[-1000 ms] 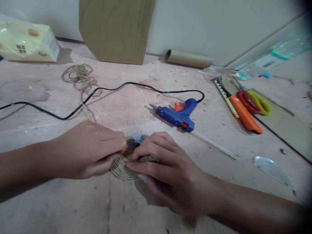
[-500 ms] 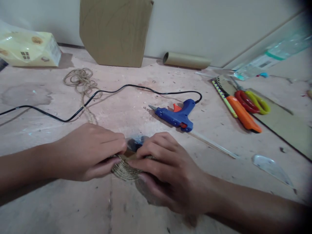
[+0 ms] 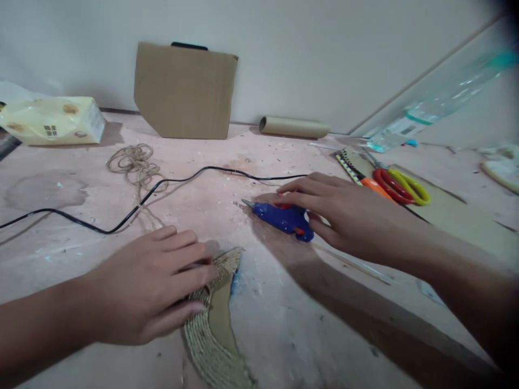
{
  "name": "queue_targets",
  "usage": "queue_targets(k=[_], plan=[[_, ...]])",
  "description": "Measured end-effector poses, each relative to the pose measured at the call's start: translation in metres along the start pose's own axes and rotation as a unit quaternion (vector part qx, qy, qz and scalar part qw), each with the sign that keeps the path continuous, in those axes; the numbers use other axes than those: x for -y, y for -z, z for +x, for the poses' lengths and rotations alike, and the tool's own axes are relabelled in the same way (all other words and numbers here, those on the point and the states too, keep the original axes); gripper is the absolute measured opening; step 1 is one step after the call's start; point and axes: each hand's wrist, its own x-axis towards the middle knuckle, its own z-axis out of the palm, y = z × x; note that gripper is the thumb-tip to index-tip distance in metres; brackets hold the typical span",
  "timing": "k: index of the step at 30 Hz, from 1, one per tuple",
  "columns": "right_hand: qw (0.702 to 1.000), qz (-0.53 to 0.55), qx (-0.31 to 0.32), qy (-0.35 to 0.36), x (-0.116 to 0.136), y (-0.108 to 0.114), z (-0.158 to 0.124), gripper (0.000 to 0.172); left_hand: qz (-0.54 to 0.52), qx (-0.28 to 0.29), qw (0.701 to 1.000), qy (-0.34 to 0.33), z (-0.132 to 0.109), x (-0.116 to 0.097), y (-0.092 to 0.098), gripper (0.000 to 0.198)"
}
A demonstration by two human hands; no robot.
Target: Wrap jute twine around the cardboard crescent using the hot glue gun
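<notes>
My left hand [image 3: 150,286] holds a curved cardboard piece [image 3: 221,308] at its upper part, the fingers lying over rows of glued-on twine. Bare brown cardboard shows along its inner edge, and its lower end runs toward the bottom of the view. A strand of twine leads from near my left hand to a loose tangle of twine [image 3: 135,162]. My right hand [image 3: 344,213] is over the handle of a blue glue gun [image 3: 279,216], its fingers apart on either side of it. The gun lies on its side, nozzle to the left; its handle is mostly hidden.
A black cord [image 3: 186,178] crosses the tabletop. Toward the back are a tissue pack [image 3: 60,121], a leaning cardboard sheet [image 3: 186,92] and a cardboard tube [image 3: 295,128]. Red-and-yellow-handled scissors [image 3: 409,186], an orange-handled cutter [image 3: 377,187] and a clear bottle [image 3: 417,116] lie at right.
My right hand has left the twine-covered piece and moved up and right to the glue gun. The piece now stays in my left hand alone, turned more upright in view. The camera view has tilted up.
</notes>
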Motion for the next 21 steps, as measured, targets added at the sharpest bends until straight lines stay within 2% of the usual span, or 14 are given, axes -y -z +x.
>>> queue_targets(k=[2,4,8,11,14,18,21], plan=[[0.999,-0.003,0.034,-0.010,-0.018,0.002,-0.004,0.054,0.015,-0.011,1.000,0.007,0.001,-0.001,-0.001,0.039],[0.996,0.037,0.067,-0.040,-0.023,0.002,-0.006,0.051,0.024,-0.023,0.999,0.014,0.003,-0.001,-0.003,0.036],[0.964,0.217,0.094,-0.119,-0.017,0.001,-0.004,0.041,0.025,-0.033,0.999,0.018,0.004,-0.002,-0.007,0.037],[0.950,0.268,0.076,-0.138,-0.014,-0.005,0.000,0.031,0.023,-0.038,0.999,0.020,0.005,-0.003,-0.008,0.039],[0.939,0.310,0.030,-0.145,-0.013,-0.013,0.005,0.033,0.037,-0.037,0.999,0.011,0.007,-0.004,-0.006,0.045],[0.950,0.300,-0.019,-0.089,-0.015,-0.017,0.016,0.031,0.079,-0.036,0.996,0.003,0.011,-0.008,-0.004,0.059],[0.952,0.289,-0.010,-0.103,-0.018,-0.013,0.025,0.036,0.096,-0.040,0.995,0.008,0.011,-0.010,-0.005,0.064]])
